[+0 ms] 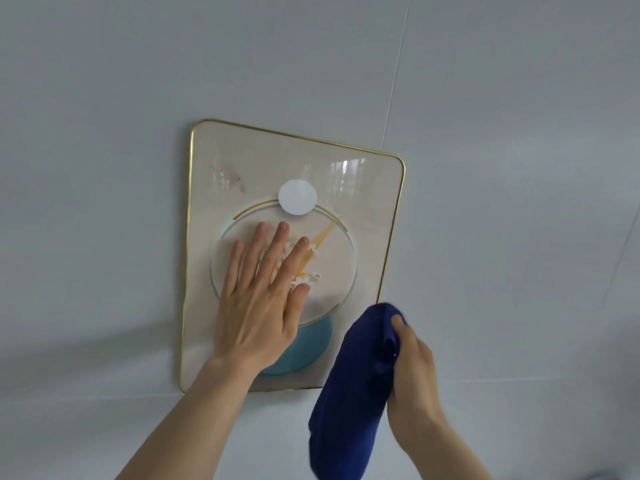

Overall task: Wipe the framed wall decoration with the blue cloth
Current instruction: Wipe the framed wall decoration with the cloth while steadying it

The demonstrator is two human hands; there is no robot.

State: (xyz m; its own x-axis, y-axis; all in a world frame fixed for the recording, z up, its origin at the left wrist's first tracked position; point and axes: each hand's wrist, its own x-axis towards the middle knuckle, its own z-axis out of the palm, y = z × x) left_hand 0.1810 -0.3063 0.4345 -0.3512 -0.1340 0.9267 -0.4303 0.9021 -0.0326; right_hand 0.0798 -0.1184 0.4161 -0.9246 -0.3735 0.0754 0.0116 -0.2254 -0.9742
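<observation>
Cloth right of hand — on decoration

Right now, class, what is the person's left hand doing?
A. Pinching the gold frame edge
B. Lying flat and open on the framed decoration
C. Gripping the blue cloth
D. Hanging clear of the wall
B: the left hand lies spread on the framed decoration, while the right hand grips the blue cloth.

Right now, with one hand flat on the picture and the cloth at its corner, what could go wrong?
1. The left hand lies bare on the glossy face of the framed wall decoration, so it may leave smudges.
2. The frame hangs tilted; pushing could shift it more.
3. The blue cloth in the right hand dangles loose, so it may wipe unevenly.
</observation>
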